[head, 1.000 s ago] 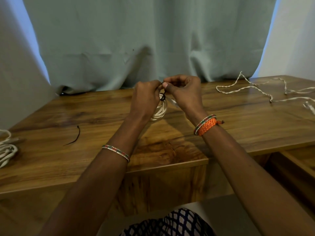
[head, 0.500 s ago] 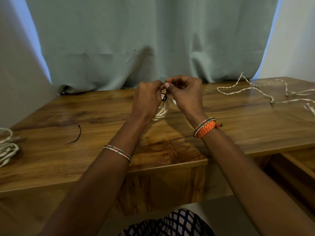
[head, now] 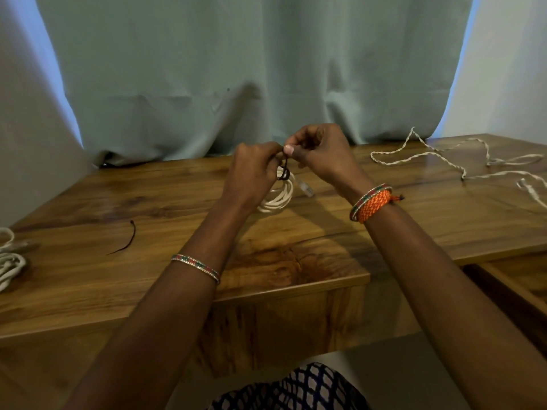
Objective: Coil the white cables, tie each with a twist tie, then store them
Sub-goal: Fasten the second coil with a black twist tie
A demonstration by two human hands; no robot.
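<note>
You are looking at three white cables: one coiled cable (head: 276, 198), one bundle (head: 9, 263), one loose cable (head: 444, 159). You are seeing two twist ties: one looped (head: 284, 170), one spare (head: 125, 239).

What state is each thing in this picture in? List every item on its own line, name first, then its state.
Coiled white cable: coiled, hanging between the hands.
Dark twist tie: looped round the coil, both hands pinching its ends.
Left hand: pinching the tie.
Right hand: pinching the tie.
Spare twist tie: lying loose on the table.
Loose white cable: uncoiled.
Cable at left edge: coiled; tie not visible.
</note>
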